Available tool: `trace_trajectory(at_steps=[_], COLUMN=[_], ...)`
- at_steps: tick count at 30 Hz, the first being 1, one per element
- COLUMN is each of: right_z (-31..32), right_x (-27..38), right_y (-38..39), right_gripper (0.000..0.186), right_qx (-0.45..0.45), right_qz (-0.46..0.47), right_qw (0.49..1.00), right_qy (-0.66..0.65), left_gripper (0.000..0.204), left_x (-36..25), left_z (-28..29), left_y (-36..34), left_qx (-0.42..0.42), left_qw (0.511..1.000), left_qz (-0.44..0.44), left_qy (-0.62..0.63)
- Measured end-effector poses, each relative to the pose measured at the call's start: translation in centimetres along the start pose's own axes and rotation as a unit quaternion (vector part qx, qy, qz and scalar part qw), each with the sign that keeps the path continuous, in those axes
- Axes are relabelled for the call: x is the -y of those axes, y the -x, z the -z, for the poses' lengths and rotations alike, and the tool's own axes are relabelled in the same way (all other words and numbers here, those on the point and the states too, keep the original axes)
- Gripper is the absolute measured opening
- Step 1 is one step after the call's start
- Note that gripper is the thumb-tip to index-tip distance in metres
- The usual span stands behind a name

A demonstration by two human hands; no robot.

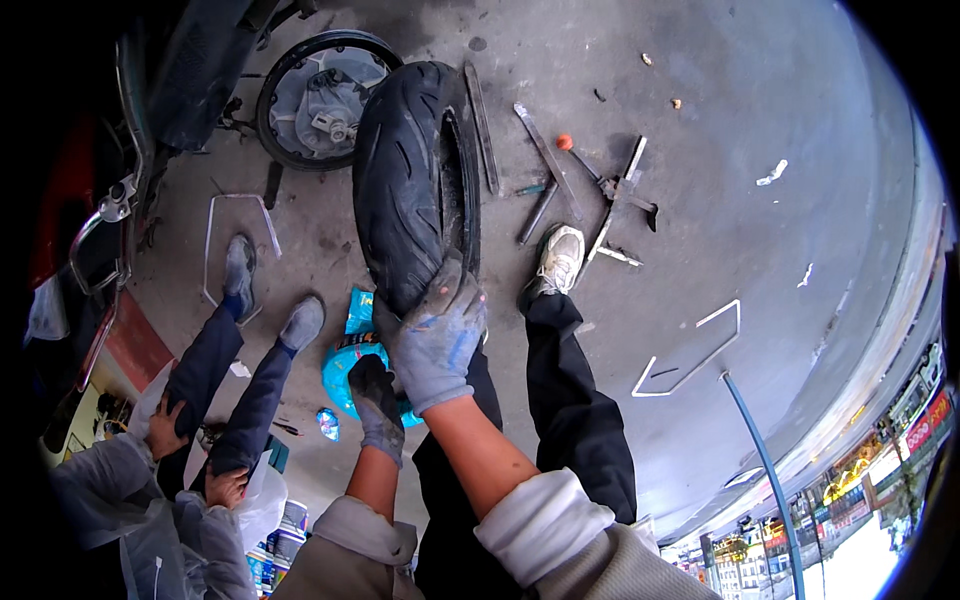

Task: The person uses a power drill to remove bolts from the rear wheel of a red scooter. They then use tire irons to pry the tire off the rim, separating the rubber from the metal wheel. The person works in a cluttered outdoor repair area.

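A black motorcycle tyre (405,185) stands upright in front of me, its grooved tread facing left and its opening facing right. My right hand (440,325), in a dirty grey work glove, is closed round the tyre's near edge, fingers at the rim opening. Lower and to the left is my left hand (377,400), its glove darkened with grime. It is in front of a bright blue plastic bag (340,372) on the ground. How its fingers are set, and whether they hold anything, is unclear.
Behind the tyre lies a wheel rim (325,100). Tyre irons (482,130), a flat bar (548,160) and a metal tool with an orange knob (622,190) lie right of it. A seated person's shoes (302,322) are at left, beside a parked motorcycle (118,205). A pole (765,460) is at right.
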State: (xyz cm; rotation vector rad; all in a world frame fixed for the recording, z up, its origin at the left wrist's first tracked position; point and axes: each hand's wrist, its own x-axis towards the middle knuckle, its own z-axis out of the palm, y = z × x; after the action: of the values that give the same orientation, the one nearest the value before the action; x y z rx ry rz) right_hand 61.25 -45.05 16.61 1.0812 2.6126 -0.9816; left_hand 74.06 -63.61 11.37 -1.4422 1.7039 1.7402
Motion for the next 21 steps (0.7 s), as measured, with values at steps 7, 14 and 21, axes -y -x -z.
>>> trace_trajectory(at_steps=[7, 14, 21], right_z=[-0.4, 0.2, 0.7], right_x=[1.5, 0.8, 0.8], right_y=[-0.7, -1.6, -2.0], right_gripper=[0.087, 0.087, 0.095], right_qx=[0.041, 0.02, 0.012], right_qz=[-0.006, 0.005, 0.019], right_qw=[0.999, 1.0, 1.0], right_qy=[0.034, 0.015, 0.004], left_gripper=[0.04, 0.045, 0.035], left_x=[-0.7, 1.4, 2.8], left_z=[-0.9, 0.3, 0.4], left_y=[1.1, -0.6, -0.8], left_qx=[0.22, 0.128, 0.08], left_qw=[0.967, 0.984, 0.983], left_qz=[0.044, 0.075, 0.085], left_qy=[0.119, 0.094, 0.143])
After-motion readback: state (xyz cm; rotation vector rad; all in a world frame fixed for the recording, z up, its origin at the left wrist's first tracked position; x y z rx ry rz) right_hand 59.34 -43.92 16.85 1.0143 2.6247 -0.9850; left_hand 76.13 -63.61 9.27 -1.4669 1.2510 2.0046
